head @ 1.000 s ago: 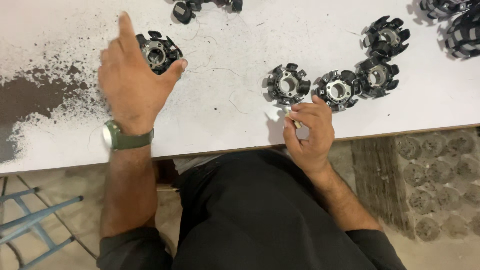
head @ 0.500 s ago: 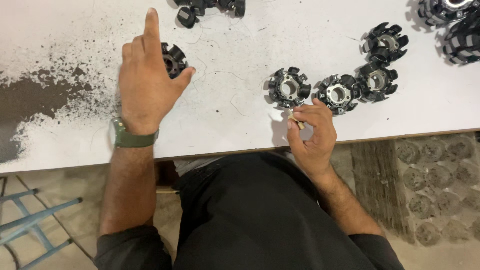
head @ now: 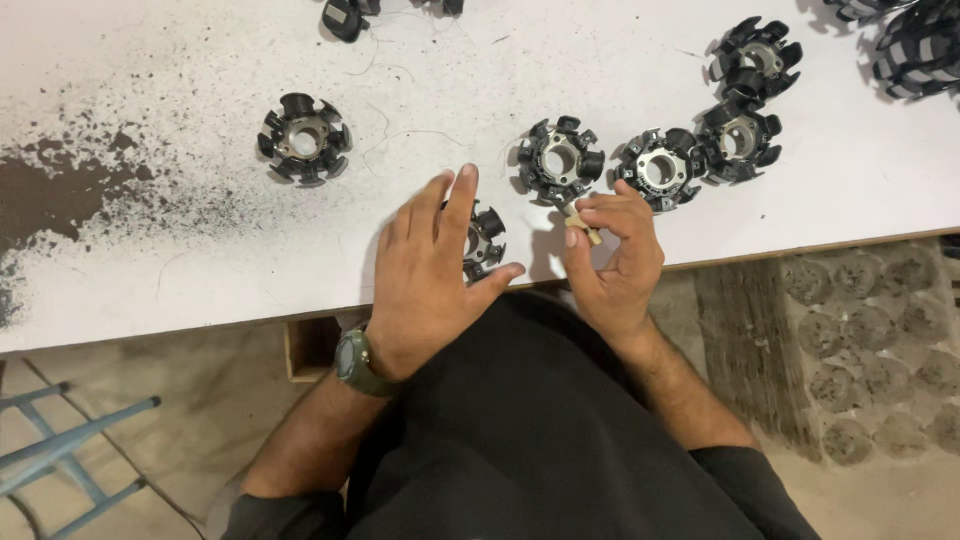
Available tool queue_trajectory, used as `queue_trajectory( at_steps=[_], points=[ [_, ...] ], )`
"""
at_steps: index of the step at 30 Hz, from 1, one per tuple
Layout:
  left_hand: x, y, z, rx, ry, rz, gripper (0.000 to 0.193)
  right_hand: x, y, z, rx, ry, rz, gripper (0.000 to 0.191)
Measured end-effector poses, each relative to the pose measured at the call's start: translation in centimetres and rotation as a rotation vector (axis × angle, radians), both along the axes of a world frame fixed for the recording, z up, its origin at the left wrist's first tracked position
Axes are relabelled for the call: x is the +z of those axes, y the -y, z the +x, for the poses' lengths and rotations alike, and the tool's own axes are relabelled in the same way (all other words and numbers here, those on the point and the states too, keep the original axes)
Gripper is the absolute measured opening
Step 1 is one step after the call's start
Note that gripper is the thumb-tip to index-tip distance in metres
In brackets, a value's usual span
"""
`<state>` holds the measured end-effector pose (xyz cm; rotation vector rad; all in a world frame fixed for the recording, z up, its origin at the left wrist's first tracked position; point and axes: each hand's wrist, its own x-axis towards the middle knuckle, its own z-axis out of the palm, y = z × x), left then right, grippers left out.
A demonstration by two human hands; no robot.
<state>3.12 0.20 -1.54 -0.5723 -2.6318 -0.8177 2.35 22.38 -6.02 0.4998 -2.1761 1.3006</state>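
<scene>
My left hand (head: 430,275) lies over a black round stator part (head: 485,240) near the table's front edge, fingers across its top and thumb hooked under its near side. A dark watch (head: 355,362) is on that wrist. My right hand (head: 615,265) is just to the right of it, pinching a small tan piece (head: 583,229) between thumb and fingertips. Directly beyond that hand, a second stator part (head: 560,160) rests on the white table (head: 200,280).
More black stator parts lie on the table: one alone at the left (head: 303,138), two to the right (head: 660,168) (head: 738,135), others at the far edge (head: 758,55). Dark grit stains the left side (head: 60,190). A blue frame (head: 70,450) stands below left.
My left hand has slid from the far left toward the middle and the near edge, bringing a stator part under it. One stator part is left uncovered at the left. The right hand barely moved.
</scene>
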Motion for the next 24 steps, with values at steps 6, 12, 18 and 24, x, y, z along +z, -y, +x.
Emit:
queue_trajectory(
  at_steps=[6, 12, 18, 24],
  points=[
    [0.2, 0.3, -0.3, 0.006, 0.016, 0.064, 0.039, 0.7, 2.2, 1.0, 0.131, 0.017, 0.027, 0.025],
    [-1.1, 1.1, -0.4, 0.015, 0.059, 0.128, 0.018, 1.0, 4.1, 0.6, 0.112, 0.003, 0.209, 0.028],
    [-2.0, 1.4, 0.1, 0.06, 0.023, 0.211, 0.016, 1.2, 4.6, 0.5, 0.094, -0.046, 0.324, 0.031],
    [-1.6, 1.6, -0.1, 0.03, -0.012, 0.189, 0.016, 1.7, 4.7, 0.2, 0.103, -0.041, 0.331, 0.03]
  ],
)
